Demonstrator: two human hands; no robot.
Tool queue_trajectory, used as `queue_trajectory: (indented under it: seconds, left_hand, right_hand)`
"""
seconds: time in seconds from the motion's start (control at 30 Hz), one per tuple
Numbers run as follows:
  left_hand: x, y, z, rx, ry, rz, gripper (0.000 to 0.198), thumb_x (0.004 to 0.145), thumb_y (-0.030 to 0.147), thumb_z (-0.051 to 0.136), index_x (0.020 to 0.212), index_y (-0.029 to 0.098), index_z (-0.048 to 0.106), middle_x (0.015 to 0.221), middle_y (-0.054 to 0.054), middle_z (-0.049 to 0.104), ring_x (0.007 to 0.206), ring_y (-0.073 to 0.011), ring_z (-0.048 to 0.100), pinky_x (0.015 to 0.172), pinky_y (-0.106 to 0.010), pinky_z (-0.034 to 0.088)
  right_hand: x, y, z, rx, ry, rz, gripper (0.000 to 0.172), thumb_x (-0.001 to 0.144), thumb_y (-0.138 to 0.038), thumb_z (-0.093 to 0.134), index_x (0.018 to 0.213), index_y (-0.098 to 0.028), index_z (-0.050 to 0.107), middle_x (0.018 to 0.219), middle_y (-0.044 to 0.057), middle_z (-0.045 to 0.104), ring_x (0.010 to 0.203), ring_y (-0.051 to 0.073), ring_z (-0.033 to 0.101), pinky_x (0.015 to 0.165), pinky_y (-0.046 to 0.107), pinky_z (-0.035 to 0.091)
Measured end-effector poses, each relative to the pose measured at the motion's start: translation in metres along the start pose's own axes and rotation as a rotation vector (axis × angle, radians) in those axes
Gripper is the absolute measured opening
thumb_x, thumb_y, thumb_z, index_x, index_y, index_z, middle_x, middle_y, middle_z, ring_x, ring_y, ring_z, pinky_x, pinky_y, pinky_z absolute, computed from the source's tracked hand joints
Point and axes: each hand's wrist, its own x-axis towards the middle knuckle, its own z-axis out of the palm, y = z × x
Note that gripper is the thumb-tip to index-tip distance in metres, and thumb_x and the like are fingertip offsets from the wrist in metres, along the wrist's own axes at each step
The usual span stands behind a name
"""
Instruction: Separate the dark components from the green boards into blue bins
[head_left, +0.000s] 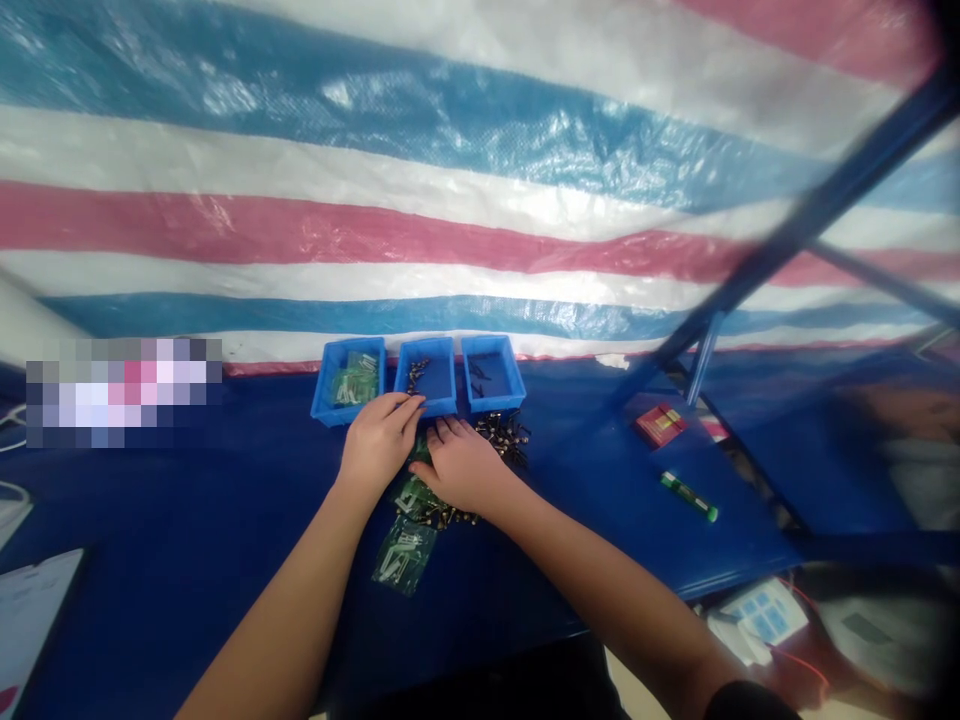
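My left hand is at the front edge of the middle blue bin, its fingers drawn together in a pinch. Whatever is between them is too small to make out. My right hand rests palm down beside it, fingers extended over small parts and partly hiding them. Dark screws lie heaped beyond its knuckles. Under and in front of it are brass-coloured screws and a greenish plastic bag. Closer to me lies another clear bag with pale, slim pieces inside.
The left blue bin holds bagged parts; the right blue bin has a few dark pieces. On the blue table's right side are a red box and a green tube. A blue metal frame slants across the right.
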Motion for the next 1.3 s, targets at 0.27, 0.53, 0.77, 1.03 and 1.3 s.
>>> queue_trajectory:
  seconds: [0.27, 0.53, 0.77, 1.03, 1.3]
  left_hand:
    - [0.004, 0.004, -0.007, -0.051, 0.119, -0.066, 0.021, 0.090, 0.025, 0.057, 0.105, 0.021, 0.071, 0.100, -0.006, 0.071, 0.091, -0.0197, 0.067, 0.085, -0.031, 0.053]
    - [0.004, 0.007, -0.001, -0.044, 0.000, 0.011, 0.023, 0.092, 0.026, 0.053, 0.105, 0.020, 0.072, 0.102, -0.008, 0.071, 0.097, -0.0223, 0.066, 0.090, -0.036, 0.053]
    - [0.004, 0.011, -0.009, -0.106, -0.042, -0.016, 0.023, 0.092, 0.027, 0.053, 0.105, 0.020, 0.070, 0.105, -0.008, 0.071, 0.098, -0.0225, 0.066, 0.090, -0.035, 0.053]
    - [0.007, -0.022, -0.028, 0.131, 0.208, -0.285, 0.023, 0.082, 0.027, 0.063, 0.103, 0.022, 0.071, 0.113, -0.009, 0.068, 0.109, -0.0328, 0.056, 0.093, -0.049, 0.040]
    - [0.000, -0.048, -0.022, 0.031, 0.012, -0.298, 0.017, 0.087, 0.031, 0.056, 0.085, 0.023, 0.070, 0.106, -0.005, 0.073, 0.105, -0.0262, 0.062, 0.100, -0.046, 0.036]
  right_hand:
    - [0.014, 0.001, 0.000, 0.037, 0.031, -0.061, 0.073, 0.092, -0.053, 0.044, 0.140, 0.002, 0.040, 0.141, 0.026, 0.046, 0.135, 0.036, 0.037, 0.115, 0.050, 0.023]
    - [0.015, 0.003, 0.002, 0.053, -0.035, -0.149, 0.060, 0.094, -0.048, 0.045, 0.140, -0.010, 0.042, 0.143, 0.020, 0.046, 0.134, 0.035, 0.040, 0.111, 0.051, 0.029]
    - [-0.001, -0.004, -0.020, 0.051, 0.021, -0.220, 0.033, 0.096, -0.028, 0.042, 0.116, -0.012, 0.064, 0.114, 0.012, 0.067, 0.111, 0.025, 0.057, 0.104, 0.039, 0.038]
    - [-0.009, 0.020, -0.045, 0.005, 0.248, -0.021, 0.036, 0.097, -0.027, 0.039, 0.122, -0.020, 0.064, 0.122, 0.011, 0.062, 0.113, 0.028, 0.048, 0.097, 0.043, 0.040]
    - [0.012, 0.046, -0.019, -0.071, 0.241, 0.015, 0.035, 0.097, -0.019, 0.042, 0.121, -0.026, 0.066, 0.112, 0.009, 0.067, 0.109, 0.029, 0.043, 0.090, 0.043, 0.039]
